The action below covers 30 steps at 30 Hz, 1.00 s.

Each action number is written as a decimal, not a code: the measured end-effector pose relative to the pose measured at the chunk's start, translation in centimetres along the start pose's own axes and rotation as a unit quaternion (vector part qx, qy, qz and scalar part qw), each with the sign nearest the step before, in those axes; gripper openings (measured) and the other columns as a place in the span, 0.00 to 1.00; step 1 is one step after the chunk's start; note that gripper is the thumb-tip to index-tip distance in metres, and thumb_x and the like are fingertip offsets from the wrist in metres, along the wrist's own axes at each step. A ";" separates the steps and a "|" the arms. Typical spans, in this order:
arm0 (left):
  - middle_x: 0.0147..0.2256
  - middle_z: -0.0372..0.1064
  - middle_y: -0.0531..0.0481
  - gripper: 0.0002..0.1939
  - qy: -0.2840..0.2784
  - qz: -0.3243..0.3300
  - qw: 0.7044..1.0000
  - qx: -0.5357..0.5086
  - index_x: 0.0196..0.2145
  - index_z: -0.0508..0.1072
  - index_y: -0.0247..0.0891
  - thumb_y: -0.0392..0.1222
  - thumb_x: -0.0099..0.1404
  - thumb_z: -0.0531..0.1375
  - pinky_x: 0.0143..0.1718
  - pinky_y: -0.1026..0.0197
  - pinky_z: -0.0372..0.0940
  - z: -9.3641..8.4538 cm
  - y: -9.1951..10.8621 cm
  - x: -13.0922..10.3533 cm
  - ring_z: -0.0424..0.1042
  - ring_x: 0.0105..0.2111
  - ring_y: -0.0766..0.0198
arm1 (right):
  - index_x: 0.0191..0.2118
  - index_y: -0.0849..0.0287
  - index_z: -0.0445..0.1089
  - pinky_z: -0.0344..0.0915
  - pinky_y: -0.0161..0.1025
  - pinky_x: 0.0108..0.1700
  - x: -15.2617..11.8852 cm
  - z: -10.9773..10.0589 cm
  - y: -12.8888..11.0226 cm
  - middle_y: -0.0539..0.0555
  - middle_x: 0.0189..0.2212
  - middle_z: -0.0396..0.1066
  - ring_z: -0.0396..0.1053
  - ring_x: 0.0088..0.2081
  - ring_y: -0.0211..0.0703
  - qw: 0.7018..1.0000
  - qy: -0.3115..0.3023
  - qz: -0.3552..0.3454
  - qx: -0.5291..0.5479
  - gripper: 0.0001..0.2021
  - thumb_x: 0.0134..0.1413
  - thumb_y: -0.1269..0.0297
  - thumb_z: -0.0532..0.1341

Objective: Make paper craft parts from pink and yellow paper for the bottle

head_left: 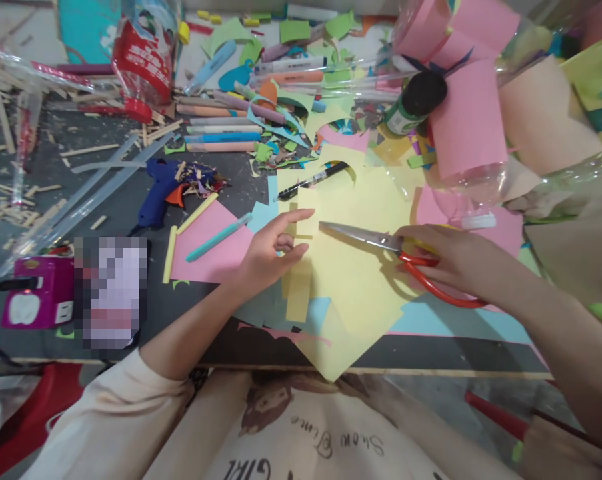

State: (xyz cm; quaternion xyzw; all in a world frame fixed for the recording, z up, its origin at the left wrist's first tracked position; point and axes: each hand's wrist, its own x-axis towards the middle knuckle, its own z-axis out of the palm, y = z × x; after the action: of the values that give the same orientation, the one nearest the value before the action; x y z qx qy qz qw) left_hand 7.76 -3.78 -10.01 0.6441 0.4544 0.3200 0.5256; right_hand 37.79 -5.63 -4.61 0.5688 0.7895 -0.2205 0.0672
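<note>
My right hand (443, 257) grips a pair of scissors (363, 233) with red and yellow handles. The blades look closed and point left over the yellow paper (361, 280). Just left of the tip is my left hand (271, 247), its thumb and index finger stretched apart and the other fingers curled. A small pale yellow paper piece (307, 205) lies beside those fingertips, apparently not pinched. Below it is a yellow paper strip (299, 293). Behind both hands, a black pen (313, 180) rests on the yellow sheet.
Left of my hand are pink paper (208, 257), a teal marker (218, 239), a blue glue gun (158, 187) and a phone (111, 293). Markers (223, 138) and scraps crowd the back. A dark-lidded jar (415, 100) and pink-wrapped bottle (471, 127) stand at right.
</note>
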 end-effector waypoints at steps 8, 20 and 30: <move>0.52 0.71 0.46 0.24 0.030 -0.024 0.999 0.009 0.56 0.69 0.41 0.42 0.62 0.58 0.21 0.68 0.54 0.0 0.5 0.0 0.58 0.22 0.75 | 0.54 0.58 0.65 0.66 0.49 0.46 -0.6 0.4 1.0 0.68 0.46 0.75 0.72 0.48 0.62 0.994 0.084 0.037 -0.052 0.18 0.62 0.59 0.52; 0.36 0.71 0.51 0.22 0.035 -0.027 0.999 0.002 0.54 0.70 0.41 0.42 0.62 0.59 0.23 0.68 0.56 0.2 0.3 0.0 0.56 0.22 0.73 | 0.37 0.57 0.71 0.64 0.42 0.34 2.6 1.1 -6.9 0.58 0.33 0.75 0.69 0.31 0.45 0.968 0.075 -0.026 0.238 0.14 0.60 0.53 0.54; 0.42 0.71 0.48 0.20 0.063 0.036 0.997 0.019 0.53 0.70 0.41 0.47 0.64 0.59 0.30 0.67 0.65 0.3 -0.3 -0.1 0.66 0.28 0.71 | 0.25 0.54 0.51 0.54 0.38 0.32 5.9 6.0 -10.5 0.48 0.23 0.57 0.57 0.28 0.40 0.927 0.128 -0.087 0.341 0.11 0.55 0.65 0.54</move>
State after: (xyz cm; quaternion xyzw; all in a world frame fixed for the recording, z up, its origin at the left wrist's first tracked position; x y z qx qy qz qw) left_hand 7.96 -3.96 -10.34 0.6485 0.4688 0.3698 0.4722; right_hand 25.17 -5.79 -9.23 0.5098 0.7147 -0.4071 -0.2520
